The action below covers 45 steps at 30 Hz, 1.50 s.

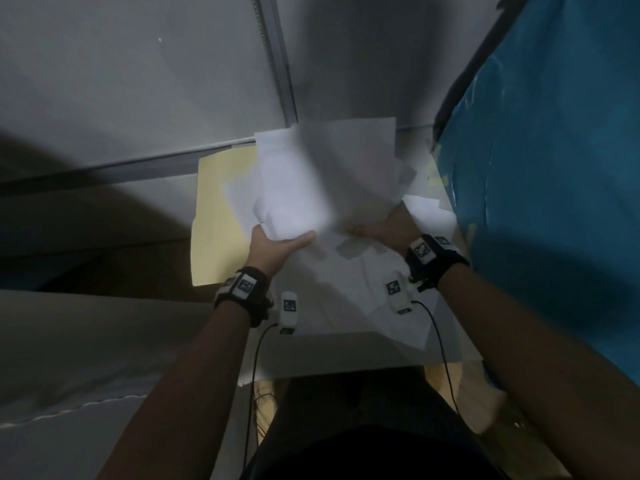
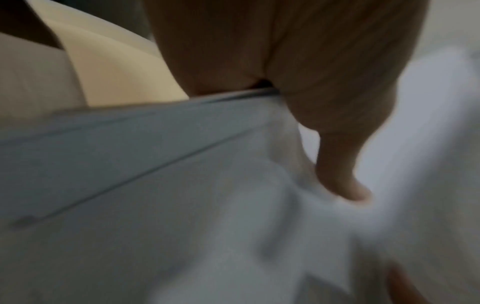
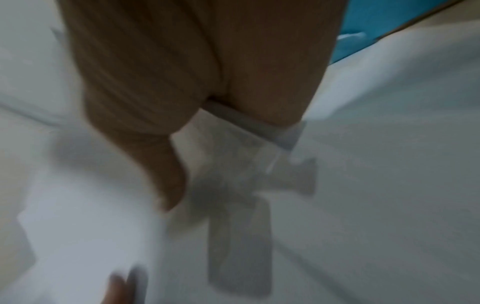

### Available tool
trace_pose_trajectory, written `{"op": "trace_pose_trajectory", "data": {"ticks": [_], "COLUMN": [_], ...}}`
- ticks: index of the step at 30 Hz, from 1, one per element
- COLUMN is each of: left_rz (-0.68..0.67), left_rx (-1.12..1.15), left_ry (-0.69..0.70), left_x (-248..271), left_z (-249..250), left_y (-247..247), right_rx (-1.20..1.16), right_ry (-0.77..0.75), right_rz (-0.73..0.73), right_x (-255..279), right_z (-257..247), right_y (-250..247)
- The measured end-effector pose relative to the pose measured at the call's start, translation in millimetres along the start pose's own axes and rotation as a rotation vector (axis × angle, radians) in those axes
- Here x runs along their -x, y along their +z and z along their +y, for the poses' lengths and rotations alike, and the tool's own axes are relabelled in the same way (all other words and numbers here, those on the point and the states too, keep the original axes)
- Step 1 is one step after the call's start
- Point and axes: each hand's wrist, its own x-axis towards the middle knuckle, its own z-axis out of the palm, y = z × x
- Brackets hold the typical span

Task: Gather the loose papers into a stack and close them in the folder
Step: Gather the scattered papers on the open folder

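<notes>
Both hands hold a loose bunch of white papers (image 1: 311,174) raised and blurred over the table. My left hand (image 1: 287,242) grips the bunch's near edge, thumb on top and fingers hidden underneath. My right hand (image 1: 377,230) pinches the near right part of the same bunch. A pale yellow folder (image 1: 221,209) lies open and flat to the left, partly under the sheets. In the left wrist view the thumb (image 2: 337,164) presses on the papers (image 2: 155,185), with the folder (image 2: 116,72) behind. The right wrist view shows the right thumb (image 3: 168,164) on the sheets (image 3: 363,185).
More white sheets (image 1: 349,289) lie spread on the table (image 1: 346,355) under my wrists, and others (image 1: 429,209) lie at the right. A large blue wrapped object (image 1: 554,168) stands close on the right. A grey wall with a rail (image 1: 138,164) runs behind the folder.
</notes>
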Motion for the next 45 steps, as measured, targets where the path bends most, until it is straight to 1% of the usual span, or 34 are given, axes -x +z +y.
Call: {"op": "trace_pose_trajectory", "data": {"ticks": [2, 4, 6, 7, 9, 11, 13, 15, 17, 18, 20, 21, 22, 24, 25, 26, 27, 28, 29, 31, 32, 34, 35, 36, 37, 38, 39, 40, 41, 42, 43, 44, 45], "left_rz": [0.122, 0.199, 0.194, 0.175, 0.139, 0.104, 0.109, 0.148, 0.116, 0.096, 0.062, 0.074, 0.127, 0.231, 0.273, 0.311, 0.298, 0.257, 0.213, 0.134, 0.106, 0.121, 0.137, 0.139, 0.132, 0.113, 0.111, 0.146, 0.186, 0.217, 0.225, 0.218, 0.207], "left_rx": [0.048, 0.088, 0.108, 0.105, 0.086, 0.084, 0.073, 0.05, 0.015, -0.001, -0.028, -0.022, -0.008, 0.112, 0.169, 0.194, 0.168, 0.146, 0.103, 0.005, -0.046, -0.098, -0.107, -0.104, -0.108, -0.105, -0.099, -0.095, -0.078, -0.051, -0.012, 0.021, 0.026], "left_ry": [0.014, 0.09, 0.162, 0.184, 0.228, 0.309, 0.363, 0.344, 0.295, 0.276, 0.261, 0.265, 0.255, 0.182, 0.201, 0.259, 0.307, 0.337, 0.34, 0.253, 0.181, 0.034, -0.007, -0.03, -0.037, -0.035, -0.039, -0.041, -0.028, -0.006, 0.025, 0.057, 0.082], "left_x": [6.7, 11.9, 17.7, 22.5, 32.8, 38.4, 38.6, 34.1, 35.2, 35.4, 36.2, 37.3, 38.0, 36.5, 33.4, 30.1, 28.9, 26.5, 23.9, 23.8, 23.4, 25.9, 25.6, 25.1, 22.2, 20.7, 18.0, 15.4, 15.1, 18.1, 22.4, 27.2, 27.5], "left_z": [14.9, 31.4, 45.3, 50.6, 58.0, 58.5, 53.4, 49.4, 45.6, 44.7, 49.4, 54.2, 62.5, 79.3, 84.9, 87.4, 88.1, 82.4, 76.8, 58.9, 44.8, 20.7, 12.1, 6.1, 1.5, 0.7, 1.7, 2.8, 8.6, 16.5, 24.4, 30.4, 29.2], "left_y": [7.9, 7.9, 5.0, 3.4, 1.4, -1.2, -6.5, -8.0, -4.0, 0.4, 11.4, 16.5, 20.5, 21.2, 16.8, 10.6, 4.4, 1.5, 1.5, 8.6, 13.4, 22.2, 25.3, 28.1, 29.7, 29.8, 30.4, 30.5, 29.3, 27.7, 25.7, 22.9, 19.7], "right_rx": [0.015, -0.034, -0.057, -0.024, 0.045, 0.101, 0.164, 0.281, 0.266, 0.246, 0.257, 0.238, 0.196, 0.062, 0.006, -0.044, -0.077, -0.106, -0.116, -0.112, -0.084, -0.023, 0.025, 0.1, 0.145, 0.135, 0.102, 0.049, 0.026, 0.075, 0.126, 0.124, 0.173], "right_ry": [-0.125, -0.194, -0.227, -0.226, -0.196, -0.156, -0.157, -0.169, -0.135, -0.136, -0.131, -0.167, -0.21, -0.257, -0.274, -0.298, -0.302, -0.297, -0.281, -0.234, -0.207, -0.147, -0.108, -0.056, -0.001, 0.037, 0.023, 0.003, 0.014, -0.017, -0.033, -0.026, -0.035], "right_rz": [0.077, 0.119, 0.14, 0.144, 0.139, 0.138, 0.136, 0.086, -0.009, -0.024, 0.044, 0.097, 0.154, 0.217, 0.223, 0.24, 0.245, 0.264, 0.282, 0.279, 0.247, 0.138, 0.075, 0.048, 0.025, 0.003, -0.031, -0.026, -0.006, 0.025, 0.049, 0.07, 0.093], "right_x": [1.0, 3.2, 6.5, 8.0, 12.4, 15.1, 19.7, 24.5, 22.9, 19.1, 14.2, 11.2, 10.4, 14.5, 16.7, 20.1, 18.6, 18.4, 17.8, 16.5, 16.9, 16.3, 17.3, 18.4, 15.4, 14.7, 10.5, 6.7, 5.5, 5.1, 7.3, 10.9, 12.3], "right_z": [-20.5, -37.7, -50.2, -52.3, -51.9, -48.5, -44.5, -46.2, -42.1, -39.9, -44.0, -45.2, -53.7, -77.0, -84.5, -91.1, -89.5, -86.6, -80.9, -69.0, -61.6, -42.1, -33.6, -25.9, -14.8, -12.3, -13.4, -15.1, -18.0, -22.2, -22.1, -20.9, -12.8], "right_y": [6.8, -0.5, -10.1, -14.3, -21.0, -25.5, -27.4, -23.5, -16.3, -11.8, -0.6, 2.6, 4.7, -0.1, -6.5, -12.9, -19.2, -23.7, -25.6, -21.1, -17.7, -10.6, -6.3, -3.2, -0.8, 0.7, 0.7, 1.5, 2.6, 3.4, 6.0, 9.1, 8.1]}}
